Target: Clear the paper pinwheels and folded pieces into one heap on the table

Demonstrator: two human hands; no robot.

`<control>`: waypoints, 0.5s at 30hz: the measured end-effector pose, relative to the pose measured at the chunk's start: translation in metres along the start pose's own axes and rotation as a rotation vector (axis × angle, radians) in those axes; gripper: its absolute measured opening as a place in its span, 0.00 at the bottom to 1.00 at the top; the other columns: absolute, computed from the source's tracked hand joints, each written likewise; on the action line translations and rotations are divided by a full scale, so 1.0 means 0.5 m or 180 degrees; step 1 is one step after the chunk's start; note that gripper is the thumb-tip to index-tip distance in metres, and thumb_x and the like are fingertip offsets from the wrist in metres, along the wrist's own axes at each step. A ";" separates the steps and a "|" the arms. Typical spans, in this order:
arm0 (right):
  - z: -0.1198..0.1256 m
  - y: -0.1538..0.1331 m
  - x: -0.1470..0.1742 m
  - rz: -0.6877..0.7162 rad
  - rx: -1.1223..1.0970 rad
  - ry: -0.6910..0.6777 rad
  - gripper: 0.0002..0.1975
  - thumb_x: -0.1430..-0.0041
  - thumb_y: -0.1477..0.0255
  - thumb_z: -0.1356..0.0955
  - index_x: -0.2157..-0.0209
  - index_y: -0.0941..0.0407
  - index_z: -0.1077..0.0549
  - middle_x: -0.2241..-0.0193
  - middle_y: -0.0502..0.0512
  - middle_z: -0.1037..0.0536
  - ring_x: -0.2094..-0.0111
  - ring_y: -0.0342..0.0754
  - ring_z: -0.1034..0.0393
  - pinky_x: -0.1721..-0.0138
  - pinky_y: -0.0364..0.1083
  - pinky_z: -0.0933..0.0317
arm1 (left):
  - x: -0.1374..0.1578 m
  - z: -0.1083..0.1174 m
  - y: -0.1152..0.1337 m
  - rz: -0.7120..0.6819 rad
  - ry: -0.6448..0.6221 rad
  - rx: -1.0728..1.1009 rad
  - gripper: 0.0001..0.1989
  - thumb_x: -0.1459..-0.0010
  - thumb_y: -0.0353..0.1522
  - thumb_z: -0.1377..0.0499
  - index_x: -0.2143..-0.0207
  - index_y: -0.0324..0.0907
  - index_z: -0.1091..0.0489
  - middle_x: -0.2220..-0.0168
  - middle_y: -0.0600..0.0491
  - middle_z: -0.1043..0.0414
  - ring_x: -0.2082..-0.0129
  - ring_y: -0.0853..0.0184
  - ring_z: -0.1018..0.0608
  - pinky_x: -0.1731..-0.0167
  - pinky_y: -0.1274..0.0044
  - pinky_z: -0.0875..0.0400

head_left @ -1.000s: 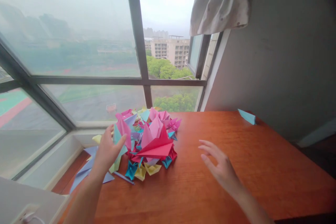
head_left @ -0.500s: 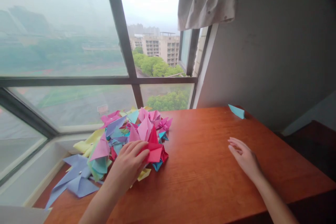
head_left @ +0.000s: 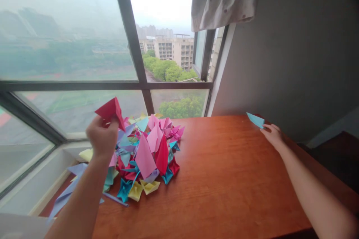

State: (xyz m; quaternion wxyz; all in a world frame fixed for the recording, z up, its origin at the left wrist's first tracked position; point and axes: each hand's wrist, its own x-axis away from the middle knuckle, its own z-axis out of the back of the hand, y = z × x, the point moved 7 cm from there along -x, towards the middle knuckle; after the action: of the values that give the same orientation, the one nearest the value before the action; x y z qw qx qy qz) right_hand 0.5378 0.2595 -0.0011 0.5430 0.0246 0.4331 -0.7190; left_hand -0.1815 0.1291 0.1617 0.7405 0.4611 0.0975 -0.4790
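Note:
My left hand [head_left: 103,134] is closed on a red paper plane [head_left: 110,109], holding it up in front of the window, above the left side of a heap of folded paper. At the far right corner of the table, my right hand [head_left: 273,135] has its thumb and fingers closed at the tail of a light blue paper plane [head_left: 255,120]. The heap includes pink folded paper [head_left: 146,157], red folded paper [head_left: 162,155], a yellow paper boat [head_left: 135,191] and blue folded pieces [head_left: 125,189]. My left forearm partly hides a lilac paper pinwheel [head_left: 66,194].
The brown wooden table [head_left: 213,179] reaches to the window frame [head_left: 174,85] and the grey wall [head_left: 286,52]. A curtain [head_left: 223,0] hangs at the upper right of the window. A thin lilac paper strip [head_left: 115,199] lies by the heap's front.
My left hand has lifted the red paper plane up and left, away from the heap. My right hand has moved forward and right, from above the table to the blue paper plane.

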 end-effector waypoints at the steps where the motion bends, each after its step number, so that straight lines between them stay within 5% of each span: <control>1: -0.009 0.001 -0.013 0.0011 -0.0039 -0.0040 0.11 0.56 0.61 0.30 0.80 0.55 0.26 0.70 0.56 0.31 0.67 0.50 0.32 0.65 0.48 0.40 | -0.010 -0.019 -0.004 -0.0012 -0.0197 -0.0031 0.22 0.39 0.38 0.50 0.54 0.27 0.29 0.63 0.44 0.22 0.66 0.62 0.22 0.69 0.77 0.31; 6: -0.050 0.015 -0.050 0.0052 -0.0196 -0.0204 0.15 0.57 0.59 0.28 0.85 0.52 0.31 0.81 0.48 0.39 0.79 0.47 0.40 0.73 0.50 0.46 | 0.006 -0.076 -0.026 -0.0261 -0.1047 -0.0383 0.19 0.46 0.36 0.45 0.55 0.37 0.25 0.62 0.47 0.20 0.66 0.60 0.21 0.67 0.77 0.30; 10: -0.063 0.020 -0.055 0.0293 -0.0317 -0.0057 0.20 0.58 0.54 0.29 0.88 0.50 0.38 0.84 0.48 0.40 0.84 0.46 0.43 0.75 0.51 0.46 | 0.033 -0.066 -0.048 -0.0394 -0.1074 -0.0929 0.19 0.44 0.37 0.46 0.52 0.42 0.27 0.57 0.47 0.21 0.61 0.57 0.20 0.64 0.75 0.31; 15: -0.044 -0.002 -0.014 0.0307 -0.0281 0.0230 0.18 0.53 0.54 0.33 0.85 0.48 0.38 0.83 0.52 0.38 0.80 0.53 0.37 0.72 0.55 0.45 | 0.023 -0.046 -0.081 -0.0276 -0.1136 -0.1342 0.17 0.43 0.40 0.47 0.60 0.43 0.24 0.67 0.47 0.20 0.65 0.54 0.20 0.71 0.75 0.35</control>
State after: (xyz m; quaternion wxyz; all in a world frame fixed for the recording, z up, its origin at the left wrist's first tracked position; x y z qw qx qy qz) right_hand 0.5305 0.2790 -0.0108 0.5616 0.0474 0.4820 -0.6708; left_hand -0.2009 0.1353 0.1183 0.8044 0.2006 0.0826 -0.5530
